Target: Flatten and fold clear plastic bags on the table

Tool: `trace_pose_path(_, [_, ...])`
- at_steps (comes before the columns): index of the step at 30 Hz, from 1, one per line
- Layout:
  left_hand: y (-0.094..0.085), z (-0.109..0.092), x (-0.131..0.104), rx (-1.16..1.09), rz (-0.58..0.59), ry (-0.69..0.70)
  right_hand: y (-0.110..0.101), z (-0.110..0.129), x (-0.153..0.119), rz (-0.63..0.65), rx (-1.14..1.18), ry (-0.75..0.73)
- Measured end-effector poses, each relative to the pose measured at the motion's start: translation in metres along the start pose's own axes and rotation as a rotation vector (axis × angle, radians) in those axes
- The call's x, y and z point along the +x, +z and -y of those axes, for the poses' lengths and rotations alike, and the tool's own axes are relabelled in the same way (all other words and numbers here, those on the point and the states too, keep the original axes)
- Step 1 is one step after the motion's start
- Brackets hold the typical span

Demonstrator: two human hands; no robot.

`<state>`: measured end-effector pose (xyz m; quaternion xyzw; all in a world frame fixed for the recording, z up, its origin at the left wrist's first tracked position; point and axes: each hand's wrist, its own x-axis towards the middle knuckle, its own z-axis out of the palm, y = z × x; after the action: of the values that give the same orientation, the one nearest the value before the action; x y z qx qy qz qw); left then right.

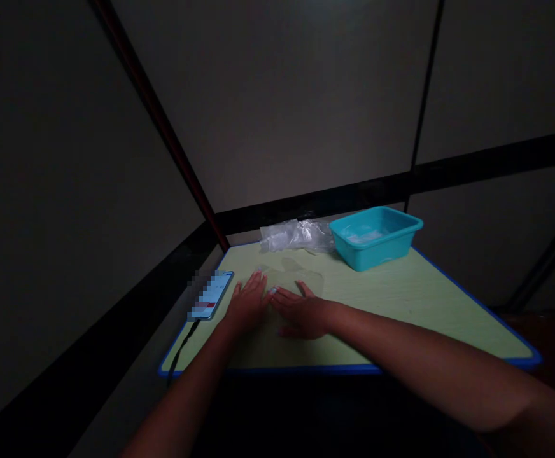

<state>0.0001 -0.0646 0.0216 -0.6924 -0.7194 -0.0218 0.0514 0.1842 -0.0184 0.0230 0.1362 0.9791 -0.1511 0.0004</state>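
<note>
A thin clear plastic sheet or bag (313,280) lies flat on the light green table, its outline faint against the surface. My left hand (249,302) rests on its left part, palm down with fingers stretched forward. Close beside it, my right hand (301,312) also lies palm down, fingers pointing left and the fingertips near my left hand. Both hands press against the sheet or the table under it. The part of the sheet beneath my hands is hidden.
A phone (215,296) with a lit screen lies at the table's left edge, a dark cable (182,346) running from it. At the back are crumpled clear plastic bags (296,235) and a turquoise basin (377,251) with something clear inside. The table (401,318) has a blue rim; walls stand behind and left.
</note>
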Motion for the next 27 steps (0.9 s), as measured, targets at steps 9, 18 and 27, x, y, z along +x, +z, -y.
trace_pose_path(9, [0.020,0.002,0.017,-0.062,0.130,-0.001,-0.014,-0.043,0.003,-0.318,-0.081,0.257])
trace_pose_path(18, [0.002,-0.008,0.042,-0.032,0.101,-0.136,-0.023,-0.089,0.003,-0.509,0.000,0.794])
trace_pose_path(27, [0.019,0.003,0.080,-0.452,-0.515,0.024,-0.014,-0.089,0.005,-0.550,0.101,0.559])
